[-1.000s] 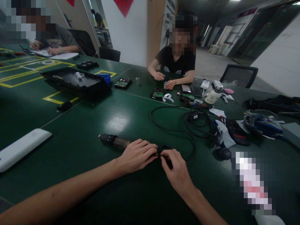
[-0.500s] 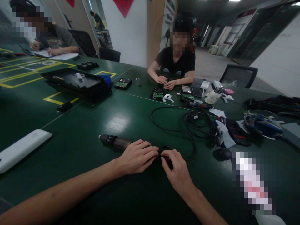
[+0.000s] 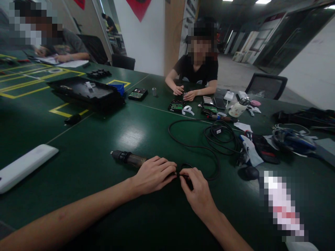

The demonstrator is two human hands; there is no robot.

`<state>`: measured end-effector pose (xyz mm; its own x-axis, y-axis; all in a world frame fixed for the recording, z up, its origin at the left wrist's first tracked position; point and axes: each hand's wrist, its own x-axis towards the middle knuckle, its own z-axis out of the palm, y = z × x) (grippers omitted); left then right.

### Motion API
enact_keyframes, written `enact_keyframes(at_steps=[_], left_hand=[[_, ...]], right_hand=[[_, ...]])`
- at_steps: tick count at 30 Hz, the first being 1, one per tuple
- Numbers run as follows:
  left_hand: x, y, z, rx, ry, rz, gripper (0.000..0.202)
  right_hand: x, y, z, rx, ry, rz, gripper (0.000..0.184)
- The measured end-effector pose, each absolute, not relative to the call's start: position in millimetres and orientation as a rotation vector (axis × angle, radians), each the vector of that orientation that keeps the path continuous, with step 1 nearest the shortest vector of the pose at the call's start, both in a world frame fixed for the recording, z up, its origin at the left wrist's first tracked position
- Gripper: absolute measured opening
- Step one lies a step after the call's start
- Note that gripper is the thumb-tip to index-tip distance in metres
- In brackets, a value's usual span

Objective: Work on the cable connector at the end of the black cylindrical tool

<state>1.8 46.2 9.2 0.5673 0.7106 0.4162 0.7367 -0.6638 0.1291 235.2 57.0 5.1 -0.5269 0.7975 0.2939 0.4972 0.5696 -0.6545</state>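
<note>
An electric screwdriver (image 3: 132, 159) lies on the green table with its tip pointing left. My left hand (image 3: 155, 174) is wrapped over its rear part, which the fingers mostly hide. Close to the screwdriver's back end, my right hand (image 3: 197, 190) pinches the end of a black cable (image 3: 217, 158) between thumb and fingers. The fingertips of both hands almost meet, and the joint between cable and screwdriver is too hidden to make out. From my right hand the cable loops away to a coil farther back.
A white case (image 3: 27, 167) lies at left, a black tray (image 3: 86, 90) behind it. Across the table a person (image 3: 196, 71) handles something small near hard drives (image 3: 176, 105). At right are a dark mouse (image 3: 250, 172), a tool pouch (image 3: 264, 148) and a cup (image 3: 235, 109).
Both hands stay almost where they were, at the screwdriver's back end. The person opposite has raised one hand's fingers slightly.
</note>
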Motion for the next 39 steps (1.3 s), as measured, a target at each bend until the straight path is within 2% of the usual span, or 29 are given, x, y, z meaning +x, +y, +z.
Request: enact_keyframes(at_steps=[4, 8, 14, 20, 26, 31, 35, 39], left_hand=[[1.0, 45.3, 10.9, -2.757, -1.202, -0.700, 0.024], [2.3, 45.0, 10.7, -2.743, -1.256, -0.715, 0.017], [2.3, 44.1, 10.7, -2.746, -1.238, -0.713, 0.025], [3.1, 45.2, 8.6, -2.717, -1.263, -0.734, 0.017], [5.4, 45.5, 6.8, -2.670, -1.259, -0.650, 0.027], [-2.1, 44.6, 5.4, -2.663, -1.104, -0.602, 0.023], [-31.5, 43.7, 10.2, -2.703, -1.017, -0.587, 0.030], [-88.9, 38.7, 17.3, -2.716, -1.073, -0.591, 0.033]], right_hand=[[235.2, 56.7, 8.2, -1.025, -2.233, 0.671, 0.014], [235.2, 56.8, 7.8, -1.029, -2.235, 0.671, 0.014], [235.3, 57.5, 4.1, -1.019, -2.230, 0.648, 0.014], [234.8, 57.1, 4.8, -1.034, -2.230, 0.658, 0.013], [232.3, 54.7, 9.1, -0.995, -2.250, 0.647, 0.014], [228.3, 41.4, 13.8, -0.952, -2.290, 0.685, 0.024], [226.1, 23.2, 16.8, -0.930, -2.261, 0.625, 0.039], [226.5, 10.0, 18.8, -0.845, -2.283, 0.528, 0.039]])
